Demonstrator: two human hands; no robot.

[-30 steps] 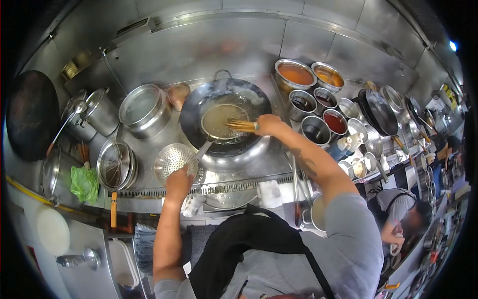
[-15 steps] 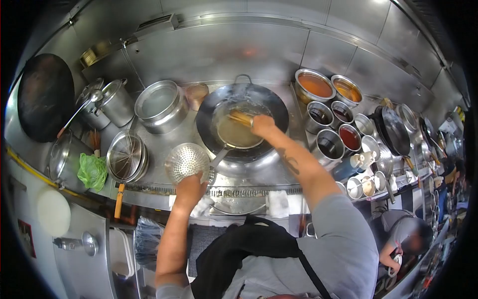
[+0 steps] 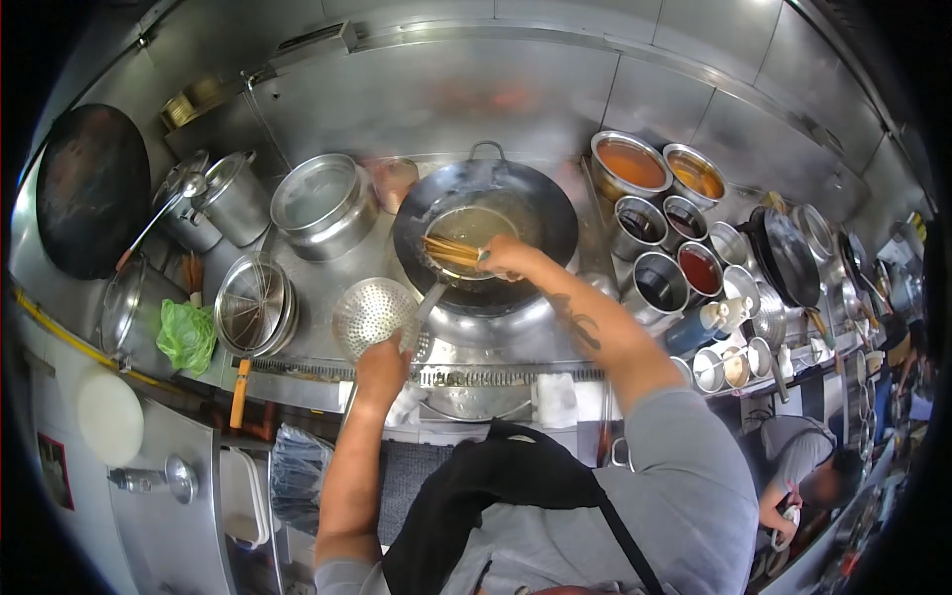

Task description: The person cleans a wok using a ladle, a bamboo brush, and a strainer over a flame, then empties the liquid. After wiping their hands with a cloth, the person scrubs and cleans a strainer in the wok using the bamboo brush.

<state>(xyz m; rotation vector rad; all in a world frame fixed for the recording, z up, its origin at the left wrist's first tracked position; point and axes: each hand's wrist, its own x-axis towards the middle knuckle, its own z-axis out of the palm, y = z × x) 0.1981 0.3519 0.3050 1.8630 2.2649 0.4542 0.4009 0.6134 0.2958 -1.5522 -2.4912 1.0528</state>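
My right hand [image 3: 511, 258] is closed around a bamboo wok brush [image 3: 451, 249], whose splints point left inside the dark wok [image 3: 545, 208]. Cloudy liquid [image 3: 481, 223] lies within a round rim in the wok. From that rim a grey handle [image 3: 428, 301] slants down toward my left hand [image 3: 384, 363]. The left fingers are wrapped at the lower edge of a perforated metal skimmer [image 3: 372, 312], held left of the wok above the steel stove top. Whether this hand also touches the grey handle, I cannot tell.
Left of the wok stand a steel pot [image 3: 317, 203], a wire strainer [image 3: 253, 307] and a green plastic bag [image 3: 185, 337]. Sauce containers [image 3: 659, 283] crowd the right side. White cloths [image 3: 557, 401] lie along the front edge. Another person [image 3: 793, 461] works at the lower right.
My right hand has moved the bamboo brush left and slightly down within the wok. My left hand and the skimmer have hardly moved.
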